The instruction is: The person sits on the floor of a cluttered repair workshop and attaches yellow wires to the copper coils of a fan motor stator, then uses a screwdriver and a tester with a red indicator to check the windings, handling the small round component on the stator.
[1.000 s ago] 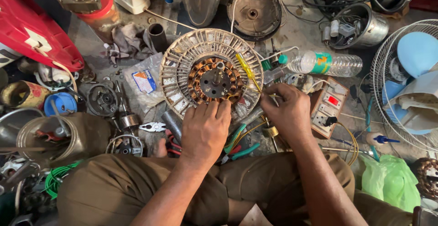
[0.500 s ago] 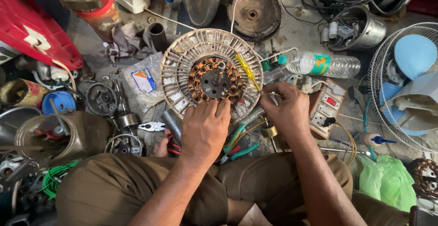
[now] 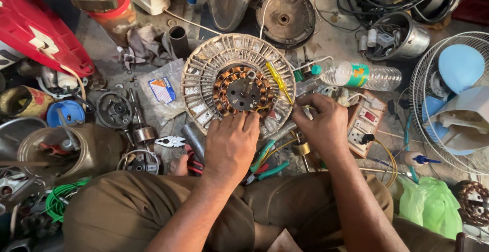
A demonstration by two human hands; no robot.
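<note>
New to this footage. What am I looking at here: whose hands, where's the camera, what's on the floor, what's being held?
There is no robot. A person sits cross-legged on a workshop floor and wears one camera on the head, looking down at their own two bare hands.

In front of them lies a round fan motor: a metal finned ring around copper windings with a shaft in the middle. A yellow screwdriver lies across its right side.

The left hand rests flat on the near rim of the motor. The right hand is at the motor's right edge with fingers pinched; what they pinch is too small to tell.

Around: a plastic water bottle, a switch board, green-handled pliers, a fan guard at right, and a green bag.
</note>
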